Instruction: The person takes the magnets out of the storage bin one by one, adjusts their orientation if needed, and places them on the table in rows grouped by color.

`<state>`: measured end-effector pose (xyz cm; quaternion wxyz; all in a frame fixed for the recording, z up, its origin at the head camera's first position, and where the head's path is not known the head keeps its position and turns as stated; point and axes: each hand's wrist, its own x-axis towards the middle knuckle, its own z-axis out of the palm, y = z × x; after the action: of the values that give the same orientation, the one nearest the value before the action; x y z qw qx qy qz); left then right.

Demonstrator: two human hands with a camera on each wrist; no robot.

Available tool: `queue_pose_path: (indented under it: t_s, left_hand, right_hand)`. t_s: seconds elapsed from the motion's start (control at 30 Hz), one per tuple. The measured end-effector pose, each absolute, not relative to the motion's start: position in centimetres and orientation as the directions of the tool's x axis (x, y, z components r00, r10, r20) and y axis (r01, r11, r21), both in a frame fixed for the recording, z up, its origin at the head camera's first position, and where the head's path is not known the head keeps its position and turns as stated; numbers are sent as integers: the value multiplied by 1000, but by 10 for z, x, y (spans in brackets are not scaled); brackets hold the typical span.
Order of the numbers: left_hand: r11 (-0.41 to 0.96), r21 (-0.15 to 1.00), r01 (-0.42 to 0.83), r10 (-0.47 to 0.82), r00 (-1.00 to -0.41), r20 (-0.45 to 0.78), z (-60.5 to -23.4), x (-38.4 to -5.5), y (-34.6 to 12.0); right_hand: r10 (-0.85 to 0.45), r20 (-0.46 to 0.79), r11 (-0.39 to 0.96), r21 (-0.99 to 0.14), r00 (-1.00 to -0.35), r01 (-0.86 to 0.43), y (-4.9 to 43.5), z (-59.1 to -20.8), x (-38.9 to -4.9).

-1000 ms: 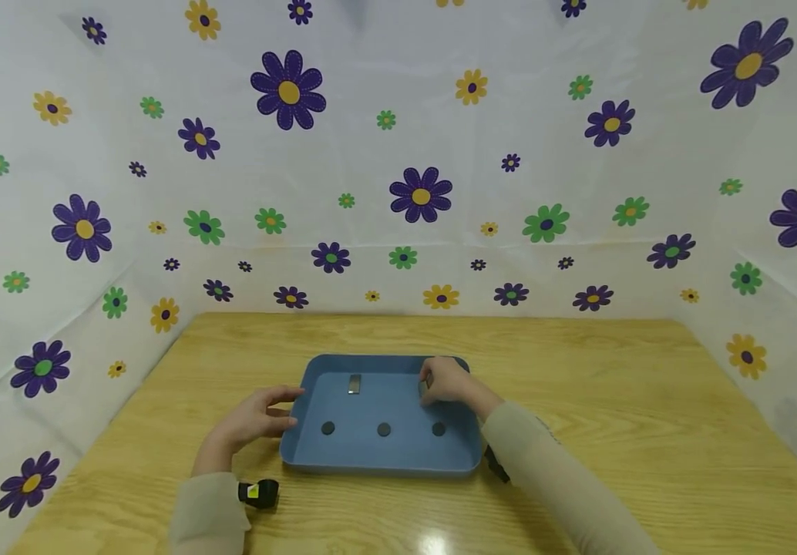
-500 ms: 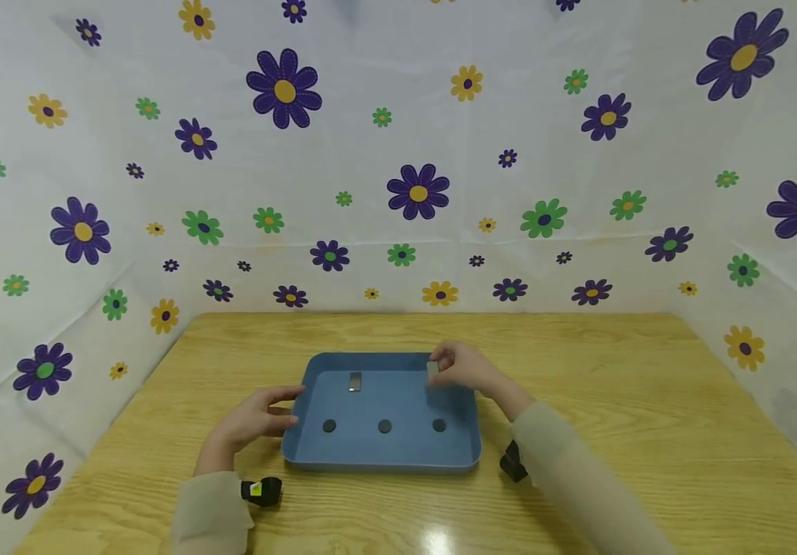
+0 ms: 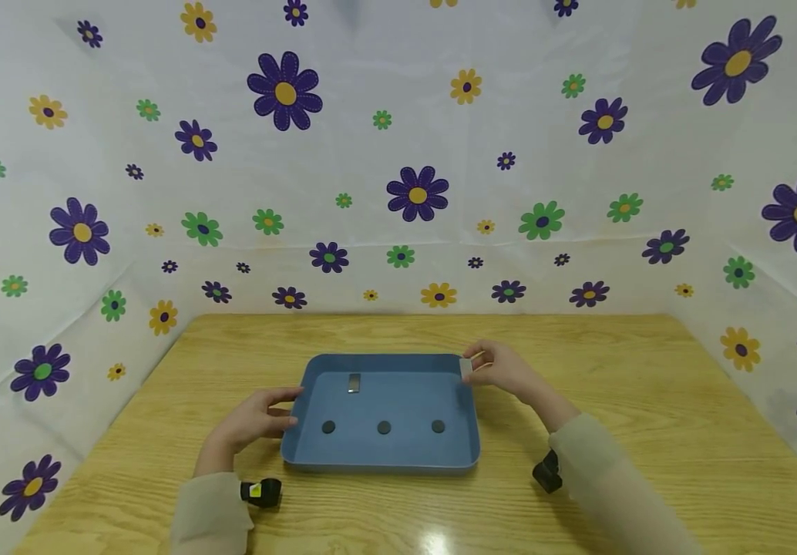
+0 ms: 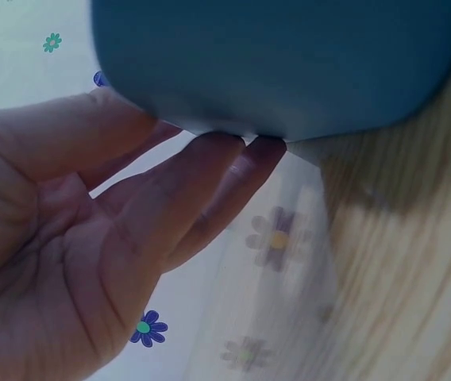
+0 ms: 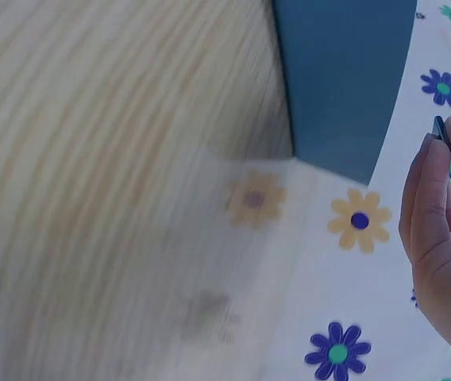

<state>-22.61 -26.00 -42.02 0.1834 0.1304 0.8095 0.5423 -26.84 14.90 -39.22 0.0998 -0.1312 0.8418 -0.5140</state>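
Plate (image 3: 466, 370), pinched by the right hand (image 3: 502, 368), had been shifted rightward to the far right corner of the tray (image 3: 398, 405), beside broad table (image 3: 600, 370); the tray's left edge was touched by the left hand's (image 3: 254, 416) extended fingers.

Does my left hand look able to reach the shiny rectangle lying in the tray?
Probably yes: only the side of the tray stands between your left hand and the shiny rectangle; nothing covers it.
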Motion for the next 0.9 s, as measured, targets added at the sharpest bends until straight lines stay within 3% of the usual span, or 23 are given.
queue_pose_path:
  t_s: [0.37, 0.9]
  left_hand:
    - [383, 924, 15, 408, -900, -155, -421, -227, -262]
    - [374, 927, 21, 423, -893, -151, -422, -227, -262]
  right_hand:
    - [-305, -47, 464, -880, -951, -105, 179, -398, -265]
    - [-263, -106, 503, -863, -959, -43, 188, -408, -272]
